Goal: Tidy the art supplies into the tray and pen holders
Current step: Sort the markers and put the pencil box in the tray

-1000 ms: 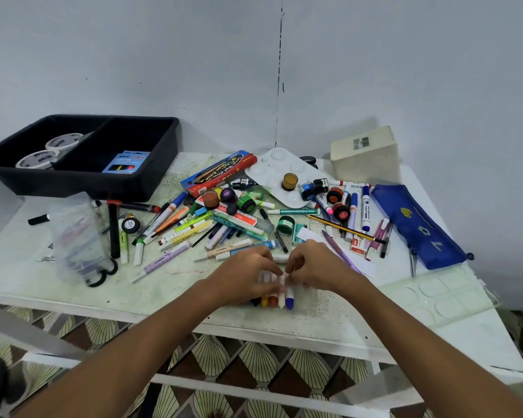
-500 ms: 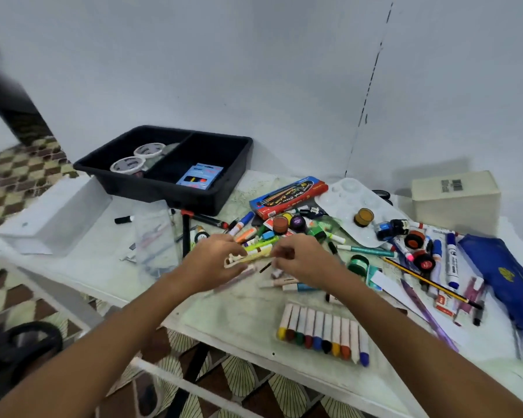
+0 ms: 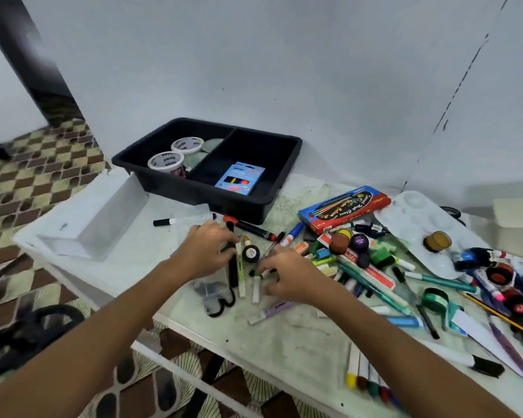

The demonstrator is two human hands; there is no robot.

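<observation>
head view — we see the left hand (image 3: 209, 251) curled round a black marker (image 3: 232, 260) on the counter (image 3: 287, 336) | right hand (image 3: 287, 274) fingers bent over white pens (image 3: 255, 286) — grip unclear | black tray (image 3: 281, 171) behind, near them

Pale grey-blue wall (image 3: 284, 55), brown-and-cream patterned floor tiles (image 3: 34, 182), stained white table (image 3: 284, 336), dark doorframe (image 3: 27, 55) at left.
</observation>
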